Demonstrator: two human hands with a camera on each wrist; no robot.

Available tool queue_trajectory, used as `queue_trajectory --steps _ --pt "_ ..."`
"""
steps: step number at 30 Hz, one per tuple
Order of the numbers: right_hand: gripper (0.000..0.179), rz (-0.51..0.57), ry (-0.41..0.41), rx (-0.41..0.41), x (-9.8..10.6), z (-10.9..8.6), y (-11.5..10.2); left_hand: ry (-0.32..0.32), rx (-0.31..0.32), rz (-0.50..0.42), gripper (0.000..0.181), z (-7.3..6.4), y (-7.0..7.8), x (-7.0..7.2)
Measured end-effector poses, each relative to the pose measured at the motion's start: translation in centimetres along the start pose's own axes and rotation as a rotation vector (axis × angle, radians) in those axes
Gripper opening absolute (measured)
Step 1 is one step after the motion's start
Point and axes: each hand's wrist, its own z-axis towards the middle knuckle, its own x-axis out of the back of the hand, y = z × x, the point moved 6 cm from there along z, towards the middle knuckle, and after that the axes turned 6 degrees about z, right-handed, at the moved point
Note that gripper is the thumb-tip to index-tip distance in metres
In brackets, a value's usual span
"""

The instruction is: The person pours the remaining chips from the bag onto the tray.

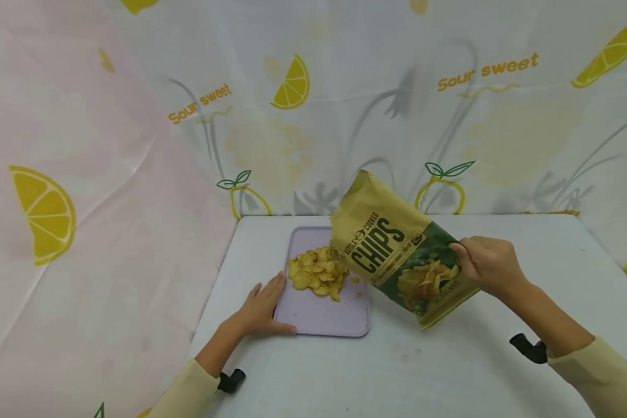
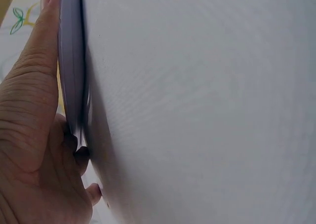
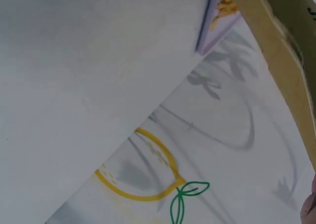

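A pile of potato chips [image 1: 317, 271] lies on the lilac tray [image 1: 324, 316], with a few crumbs beside it. My left hand [image 1: 261, 307] rests against the tray's near left corner, fingers extended along the left side and thumb along the front edge. In the left wrist view the thumb [image 2: 37, 61] lies straight on the tray's rim [image 2: 73, 61]. Above the tray's right side, a gold and green chip bag [image 1: 392, 249] is tilted, its upper end toward the tray. My right hand [image 1: 488, 264] grips the bag's lower right side, thumb on the front. The bag's inside is hidden.
Everything stands on a white table [image 1: 428, 371]. Behind it hangs a pale curtain [image 1: 345, 104] printed with lemons, reaching the table's back edge. A black wrist mount [image 1: 529, 348] shows under the right forearm and another [image 1: 232, 381] under the left.
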Motion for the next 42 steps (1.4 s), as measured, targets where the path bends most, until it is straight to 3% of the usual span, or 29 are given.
queue_trajectory --steps 6,12,18,27,34,42 --pt "0.055 -0.003 -0.084 0.008 -0.8 -0.4 -0.3 -0.004 0.002 0.005 0.133 0.0 0.1 -0.1" --pt "0.054 -0.003 -0.063 0.000 -0.7 -0.7 -0.3 0.002 0.004 -0.001 0.133 0.0 0.1 -0.1" --pt "0.055 -0.007 0.021 -0.003 -0.1 -0.2 -0.1 -0.010 0.003 0.008 0.134 0.1 0.0 -0.1" --pt "0.054 -0.037 -0.070 0.023 -0.8 0.1 -0.5 -0.005 0.001 0.010 0.133 0.0 0.0 -0.1" --pt "0.055 -0.030 0.012 -0.027 -0.1 -0.2 0.4 -0.012 0.006 0.006 0.132 -0.1 0.2 0.1" --pt "0.055 -0.017 -0.063 -0.017 -0.8 -0.2 0.2 -0.025 0.016 0.005 0.133 0.0 0.0 0.0"
